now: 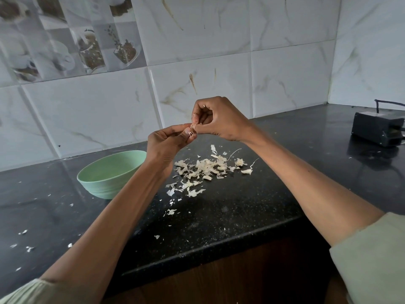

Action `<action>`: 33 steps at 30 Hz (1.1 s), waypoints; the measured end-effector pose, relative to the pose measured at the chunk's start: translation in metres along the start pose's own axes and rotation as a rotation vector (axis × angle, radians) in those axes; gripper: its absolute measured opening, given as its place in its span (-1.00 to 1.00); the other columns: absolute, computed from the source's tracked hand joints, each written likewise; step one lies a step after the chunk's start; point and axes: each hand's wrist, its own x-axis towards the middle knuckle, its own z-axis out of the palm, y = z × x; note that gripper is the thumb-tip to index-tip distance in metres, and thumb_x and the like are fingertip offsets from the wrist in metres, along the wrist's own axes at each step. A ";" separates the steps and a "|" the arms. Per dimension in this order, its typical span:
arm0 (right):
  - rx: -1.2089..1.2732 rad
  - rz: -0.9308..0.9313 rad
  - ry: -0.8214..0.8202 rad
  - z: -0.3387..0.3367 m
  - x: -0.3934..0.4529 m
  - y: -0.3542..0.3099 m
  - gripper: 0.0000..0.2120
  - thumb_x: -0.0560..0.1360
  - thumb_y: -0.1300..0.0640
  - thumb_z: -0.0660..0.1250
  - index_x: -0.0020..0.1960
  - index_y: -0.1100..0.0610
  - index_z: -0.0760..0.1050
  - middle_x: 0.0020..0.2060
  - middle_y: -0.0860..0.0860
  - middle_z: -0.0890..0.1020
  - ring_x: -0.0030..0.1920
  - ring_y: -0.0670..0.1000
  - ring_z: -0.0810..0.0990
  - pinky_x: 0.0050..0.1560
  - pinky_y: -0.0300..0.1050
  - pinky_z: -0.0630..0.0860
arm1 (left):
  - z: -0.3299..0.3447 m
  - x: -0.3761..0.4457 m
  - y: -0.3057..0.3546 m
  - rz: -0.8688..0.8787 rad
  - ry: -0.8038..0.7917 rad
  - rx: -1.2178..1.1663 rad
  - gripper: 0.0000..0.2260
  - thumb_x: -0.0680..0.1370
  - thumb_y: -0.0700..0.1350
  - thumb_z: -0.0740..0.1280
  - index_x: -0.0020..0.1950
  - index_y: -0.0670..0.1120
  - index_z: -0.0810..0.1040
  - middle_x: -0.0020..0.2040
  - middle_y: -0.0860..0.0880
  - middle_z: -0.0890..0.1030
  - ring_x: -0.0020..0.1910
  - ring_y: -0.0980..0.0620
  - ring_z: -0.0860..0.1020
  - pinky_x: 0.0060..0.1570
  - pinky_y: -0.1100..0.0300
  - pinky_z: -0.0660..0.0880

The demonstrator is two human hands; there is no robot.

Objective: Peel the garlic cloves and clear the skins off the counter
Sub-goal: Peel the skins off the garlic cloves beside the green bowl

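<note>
You've got the garlic clove (192, 129) up in the air btwn both hands, above the tabletop (230, 211): left hand (168, 142) pinches it, right hand (215, 119) pinches at its skin w/ curled fingers. Clove's small, firm, prob slippery once bare, so grip the body and pull skin from the tip. Skins (203, 170) lie scattered just right of the green bowl (105, 181); they're papery, v. light, so sweep them together rather than picking singly.

No writing, label, brand, number or sign can be read anywhere in this view. The printed wall tiles (65, 38), up and to the left of the fingers, carry pictures only, and the black box (378, 128) far to their right shows no legible marking.
</note>
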 end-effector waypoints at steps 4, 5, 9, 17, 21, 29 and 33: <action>0.009 0.011 0.000 0.001 0.001 0.001 -0.85 0.43 0.27 0.55 -0.12 0.20 0.57 -0.20 0.05 0.72 -0.24 -0.11 0.66 -0.12 -0.20 0.61 | 0.001 -0.001 0.000 -0.020 0.007 -0.014 -0.92 0.57 -0.38 0.42 -0.04 -0.26 0.71 -0.05 -0.17 0.76 -0.07 -0.06 0.73 0.02 0.23 0.65; 0.014 0.006 0.004 0.002 0.001 0.001 -0.84 0.44 0.28 0.55 -0.11 0.20 0.56 -0.19 0.05 0.71 -0.24 -0.12 0.66 -0.12 -0.22 0.60 | 0.001 0.000 0.000 -0.026 0.013 -0.025 -0.92 0.57 -0.38 0.42 -0.02 -0.27 0.70 -0.06 -0.17 0.76 -0.07 -0.06 0.74 0.02 0.24 0.65; 0.041 -0.034 0.042 0.000 0.000 -0.003 -0.81 0.46 0.27 0.55 -0.06 0.23 0.54 -0.18 0.01 0.69 -0.19 -0.09 0.68 -0.06 -0.15 0.65 | -0.001 0.002 0.003 -0.008 0.023 -0.044 -0.89 0.59 -0.40 0.40 0.08 -0.30 0.68 -0.02 -0.21 0.76 -0.04 -0.07 0.74 0.01 0.24 0.65; 0.004 -0.079 0.054 0.000 -0.001 -0.005 -0.81 0.45 0.30 0.55 -0.04 0.23 0.55 -0.17 0.02 0.70 -0.17 -0.04 0.71 -0.07 -0.13 0.68 | -0.003 0.003 0.003 0.054 0.024 0.057 -0.84 0.59 -0.38 0.41 0.14 -0.29 0.69 -0.01 -0.23 0.76 -0.06 -0.09 0.74 0.02 0.22 0.66; -0.012 -0.094 0.056 0.002 0.000 -0.007 -0.81 0.44 0.30 0.55 -0.05 0.21 0.55 -0.19 -0.01 0.70 -0.18 0.00 0.70 -0.12 -0.17 0.65 | -0.005 0.004 0.003 0.074 0.038 0.100 -0.78 0.60 -0.42 0.39 0.19 -0.24 0.69 -0.12 -0.22 0.73 -0.10 -0.09 0.72 0.11 0.12 0.67; -0.071 -0.107 0.024 0.002 -0.001 -0.008 -0.81 0.44 0.25 0.53 -0.03 0.17 0.55 -0.17 -0.03 0.69 -0.16 0.00 0.68 -0.15 -0.08 0.65 | -0.006 0.005 0.005 0.057 0.029 0.170 -0.80 0.60 -0.45 0.36 0.20 -0.34 0.66 -0.04 -0.25 0.75 -0.13 -0.08 0.74 0.16 0.06 0.67; -0.098 -0.106 0.012 0.001 -0.001 -0.008 -0.81 0.44 0.26 0.54 -0.06 0.16 0.54 -0.18 -0.05 0.68 -0.17 -0.04 0.67 -0.15 -0.03 0.64 | -0.005 0.004 0.006 0.064 0.019 0.213 -0.84 0.59 -0.42 0.40 0.15 -0.32 0.68 -0.06 -0.23 0.76 -0.14 -0.06 0.75 0.12 0.11 0.69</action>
